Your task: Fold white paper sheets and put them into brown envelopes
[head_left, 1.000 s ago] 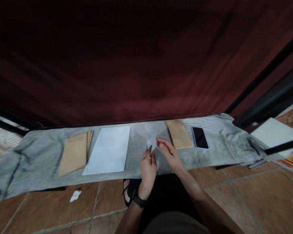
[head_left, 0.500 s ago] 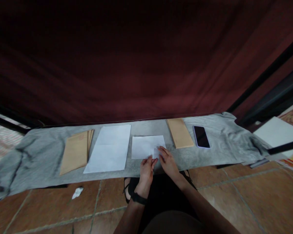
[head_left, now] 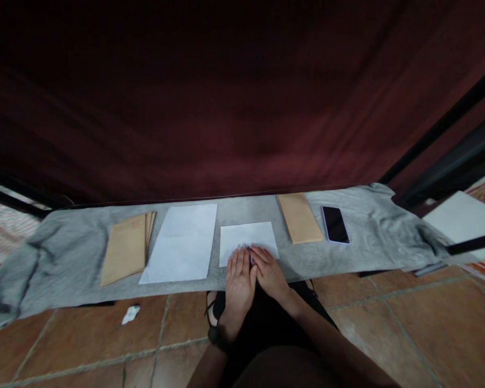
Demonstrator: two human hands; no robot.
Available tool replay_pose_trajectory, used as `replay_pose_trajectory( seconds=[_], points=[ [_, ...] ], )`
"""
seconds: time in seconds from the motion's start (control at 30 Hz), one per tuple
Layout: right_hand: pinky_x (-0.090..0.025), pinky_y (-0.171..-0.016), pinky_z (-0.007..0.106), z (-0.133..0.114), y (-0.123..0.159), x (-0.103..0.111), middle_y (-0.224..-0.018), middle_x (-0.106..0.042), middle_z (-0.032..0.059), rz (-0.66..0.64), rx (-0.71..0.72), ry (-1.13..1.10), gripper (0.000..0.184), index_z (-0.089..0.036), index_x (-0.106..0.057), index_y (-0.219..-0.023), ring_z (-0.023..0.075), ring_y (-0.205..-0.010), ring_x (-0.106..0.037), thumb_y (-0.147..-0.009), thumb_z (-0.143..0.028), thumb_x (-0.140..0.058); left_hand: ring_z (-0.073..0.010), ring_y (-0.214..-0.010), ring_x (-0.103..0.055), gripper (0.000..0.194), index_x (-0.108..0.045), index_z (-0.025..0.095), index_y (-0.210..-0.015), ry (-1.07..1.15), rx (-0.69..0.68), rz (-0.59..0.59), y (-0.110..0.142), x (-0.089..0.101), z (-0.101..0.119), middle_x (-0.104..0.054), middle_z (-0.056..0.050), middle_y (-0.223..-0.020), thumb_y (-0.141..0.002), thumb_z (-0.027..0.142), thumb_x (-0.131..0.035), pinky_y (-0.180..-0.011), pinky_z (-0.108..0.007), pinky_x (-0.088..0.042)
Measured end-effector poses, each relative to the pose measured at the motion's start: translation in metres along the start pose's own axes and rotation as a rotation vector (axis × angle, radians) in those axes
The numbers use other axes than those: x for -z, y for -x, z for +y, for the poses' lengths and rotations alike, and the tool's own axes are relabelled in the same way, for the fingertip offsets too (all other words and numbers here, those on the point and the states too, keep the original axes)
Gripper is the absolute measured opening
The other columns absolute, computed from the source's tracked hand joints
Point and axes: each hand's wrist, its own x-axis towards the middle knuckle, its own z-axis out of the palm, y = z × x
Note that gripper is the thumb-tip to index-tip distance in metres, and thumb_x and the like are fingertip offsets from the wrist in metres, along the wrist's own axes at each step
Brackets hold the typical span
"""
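A folded sheet of white paper (head_left: pixel 248 233) lies on the grey cloth in front of me. My left hand (head_left: pixel 239 277) rests flat on its near edge, fingers stretched forward and side by side. Beside it my right hand (head_left: pixel 269 272) also lies flat on the paper, its fingers extended and angled to the left. The two hands touch or nearly touch at the thumbs and cover the paper's lower part. To the left is a larger white sheet (head_left: pixel 186 242) with a crease across it.
Brown envelopes (head_left: pixel 125 248) lie fanned at the left, and a stack of brown envelopes (head_left: pixel 301 218) sits right of the paper. Farther right is a phone (head_left: pixel 335 224). A dark red curtain (head_left: pixel 242 134) hangs behind the cloth-covered bench (head_left: pixel 73 258). Crumpled tissue (head_left: pixel 131 314) lies on the tiled floor.
Both hands have flattened onto the paper, where the fingers were bent at its near edge before. The left hand has moved forward and the right hand has shifted slightly left.
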Motion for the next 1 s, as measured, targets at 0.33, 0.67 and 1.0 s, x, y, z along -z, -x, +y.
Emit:
replay_pose_trajectory(
  seconds=[0.33,0.67,1.0],
  points=[
    [-0.032,-0.12,0.049,0.001,0.012,0.002,-0.154,-0.046,0.0098,-0.017,-0.028,0.206,0.047,-0.02,-0.047,-0.149,0.0262,-0.144,-0.041,-0.102,-0.027,-0.046,-0.0278,-0.15,-0.032,0.06,-0.031,0.011,-0.155,-0.328,-0.137,-0.086,0.006,-0.014,-0.016,-0.04,-0.017,-0.158,-0.103,0.041,-0.037,-0.121,-0.051,-0.032],
    [-0.03,-0.119,0.053,0.012,0.024,0.005,-0.156,-0.041,0.0153,0.053,-0.126,0.278,0.055,-0.013,-0.037,-0.155,0.0306,-0.145,-0.039,-0.104,-0.034,-0.043,-0.0344,-0.148,-0.032,0.07,-0.027,0.004,-0.155,-0.355,-0.02,0.01,0.013,-0.01,-0.016,-0.038,-0.026,-0.156,-0.101,0.047,-0.04,-0.117,-0.054,-0.036],
    [-0.031,-0.118,0.055,0.019,0.031,0.008,-0.156,-0.042,0.0178,0.122,-0.191,0.308,0.058,-0.012,-0.033,-0.156,0.0332,-0.144,-0.04,-0.104,-0.037,-0.041,-0.0385,-0.147,-0.033,0.071,-0.021,0.004,-0.157,-0.358,0.064,0.162,0.019,-0.009,-0.022,-0.04,-0.03,-0.154,-0.102,0.045,-0.039,-0.115,-0.059,-0.037]
  ],
)
